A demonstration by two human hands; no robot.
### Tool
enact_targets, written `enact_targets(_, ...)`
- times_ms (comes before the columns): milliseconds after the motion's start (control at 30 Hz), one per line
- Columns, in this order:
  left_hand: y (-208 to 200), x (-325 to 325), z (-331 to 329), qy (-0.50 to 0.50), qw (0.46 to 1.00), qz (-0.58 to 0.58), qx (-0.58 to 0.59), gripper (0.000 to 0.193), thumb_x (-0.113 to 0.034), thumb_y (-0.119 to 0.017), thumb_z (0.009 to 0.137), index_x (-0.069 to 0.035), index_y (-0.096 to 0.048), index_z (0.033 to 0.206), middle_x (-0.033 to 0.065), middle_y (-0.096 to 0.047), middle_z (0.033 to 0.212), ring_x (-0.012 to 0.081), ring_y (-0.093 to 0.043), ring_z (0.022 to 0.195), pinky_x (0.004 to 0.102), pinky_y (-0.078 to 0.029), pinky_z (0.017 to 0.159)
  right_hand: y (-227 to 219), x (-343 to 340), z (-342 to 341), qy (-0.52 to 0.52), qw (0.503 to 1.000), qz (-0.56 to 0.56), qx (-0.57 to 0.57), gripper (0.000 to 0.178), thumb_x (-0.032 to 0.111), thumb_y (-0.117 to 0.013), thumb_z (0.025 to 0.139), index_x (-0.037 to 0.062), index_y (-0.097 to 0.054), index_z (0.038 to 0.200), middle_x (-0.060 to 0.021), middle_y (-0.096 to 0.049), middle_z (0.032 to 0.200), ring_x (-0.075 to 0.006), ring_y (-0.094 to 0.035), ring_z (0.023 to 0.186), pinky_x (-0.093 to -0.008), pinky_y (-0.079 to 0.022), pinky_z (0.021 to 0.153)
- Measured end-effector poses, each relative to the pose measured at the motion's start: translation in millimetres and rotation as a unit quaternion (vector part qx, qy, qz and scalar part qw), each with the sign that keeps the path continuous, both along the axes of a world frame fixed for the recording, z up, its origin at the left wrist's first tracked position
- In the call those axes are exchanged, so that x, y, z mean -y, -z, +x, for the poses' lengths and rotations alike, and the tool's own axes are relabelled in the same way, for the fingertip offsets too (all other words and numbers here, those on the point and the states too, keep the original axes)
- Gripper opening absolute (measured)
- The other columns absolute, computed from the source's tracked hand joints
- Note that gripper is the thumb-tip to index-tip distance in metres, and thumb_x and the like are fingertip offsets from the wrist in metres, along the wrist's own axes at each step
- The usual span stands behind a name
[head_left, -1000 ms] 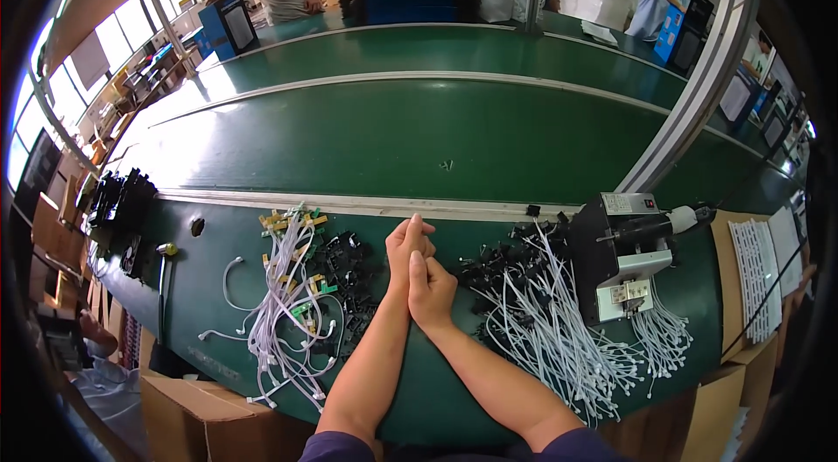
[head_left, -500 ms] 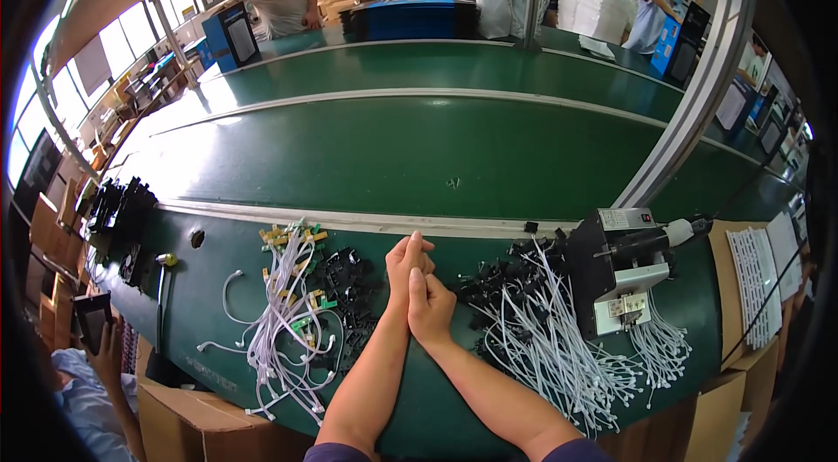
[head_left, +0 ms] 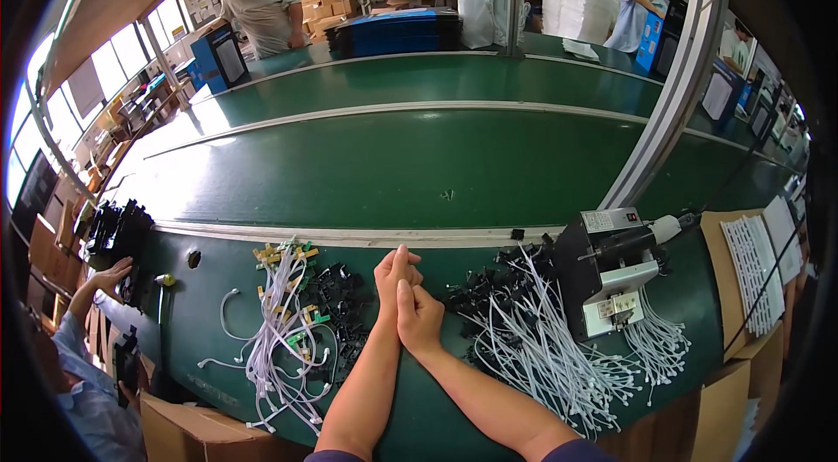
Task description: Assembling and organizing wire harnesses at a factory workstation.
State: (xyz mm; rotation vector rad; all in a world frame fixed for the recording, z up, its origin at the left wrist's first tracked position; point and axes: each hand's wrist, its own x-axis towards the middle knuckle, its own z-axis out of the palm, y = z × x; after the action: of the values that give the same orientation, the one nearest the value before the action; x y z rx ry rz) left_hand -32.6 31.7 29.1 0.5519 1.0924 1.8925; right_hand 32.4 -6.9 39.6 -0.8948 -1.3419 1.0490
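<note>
My left hand (head_left: 393,277) and my right hand (head_left: 421,315) are pressed together above the green bench (head_left: 367,418), fingers curled closed. No object shows in either one. To their left lies a tangle of white cables (head_left: 275,335) with green and yellow ends, next to a heap of small black plastic parts (head_left: 339,287). On the right is a bigger bundle of white cables (head_left: 532,349) with black pieces (head_left: 489,287) at its far end. Beside that bundle stands a black bench machine (head_left: 576,279) with a metal front.
A hammer (head_left: 162,314) and stacked black parts (head_left: 118,231) are at the left. A co-worker's hand (head_left: 109,275) rests by that stack. Cardboard boxes (head_left: 205,431) flank the bench. A metal post (head_left: 668,104) rises at the right. Other people stand beyond the green line (head_left: 349,157).
The view has tilted up slightly. My hands stay clasped. At the left, the co-worker has leaned in, one hand now at the black stack, the other holding a black part lower down.
</note>
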Motion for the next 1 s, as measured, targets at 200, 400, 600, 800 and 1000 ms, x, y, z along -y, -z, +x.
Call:
enact_targets(200,15.1,-20.1,15.9,-0.005,0.967,-0.056,-0.249,0.032,-0.029,-0.048,0.086,0.000,-0.059,0.076,0.0030,-0.047,0.050,0.0104,-0.047,0.047,0.0234,-0.036,0.043,11.7,-20.2,23.2,0.038,0.997,-0.025,0.064,0.037,0.031,-0.050,0.086,0.0023,-0.057,0.063,-0.0172,-0.055,0.056,-0.0215,-0.058,0.050,-0.0330,-0.042,0.046)
enact_targets(400,38.5,1.6,-26.1,-0.085,0.923,0.090,-0.365,0.063,-0.058,-0.048,0.076,-0.001,-0.048,0.102,0.0026,-0.046,0.062,0.0118,-0.046,0.055,0.0218,-0.036,0.048,32.4,-8.1,-17.8,0.031,0.998,-0.045,0.044,0.032,0.034,-0.048,0.085,0.0043,-0.051,0.073,-0.0191,-0.057,0.068,-0.0360,-0.058,0.064,-0.0402,-0.044,0.056)
enact_targets(600,80.9,-27.3,-52.3,0.187,0.974,0.118,0.046,0.044,-0.036,-0.039,0.088,0.003,-0.045,0.106,-0.0022,-0.033,0.052,0.0091,-0.030,0.042,0.0212,-0.030,0.045,37.1,-18.5,3.2,0.038,0.999,0.011,-0.002,0.032,0.031,-0.044,0.088,0.0021,-0.051,0.076,-0.0179,-0.056,0.070,-0.0355,-0.057,0.065,-0.0398,-0.043,0.056)
enact_targets(800,61.2,-20.0,-26.0,0.058,0.993,0.103,0.006,0.043,-0.035,-0.039,0.088,0.004,-0.045,0.104,-0.0020,-0.033,0.051,0.0091,-0.029,0.042,0.0212,-0.029,0.044,28.1,-18.3,-2.4,0.041,0.999,0.010,-0.036,0.030,0.030,-0.045,0.087,0.0022,-0.050,0.075,-0.0189,-0.056,0.067,-0.0374,-0.057,0.063,-0.0419,-0.043,0.054)
enact_targets(1000,43.1,-17.8,-5.3,-0.055,0.994,0.084,-0.035,0.043,-0.035,-0.039,0.088,0.005,-0.045,0.103,-0.0018,-0.032,0.051,0.0091,-0.029,0.043,0.0211,-0.027,0.044,22.5,-15.1,-2.3,0.038,0.997,0.003,-0.067,0.030,0.029,-0.046,0.086,0.0022,-0.050,0.074,-0.0197,-0.055,0.064,-0.0391,-0.056,0.062,-0.0437,-0.042,0.052)
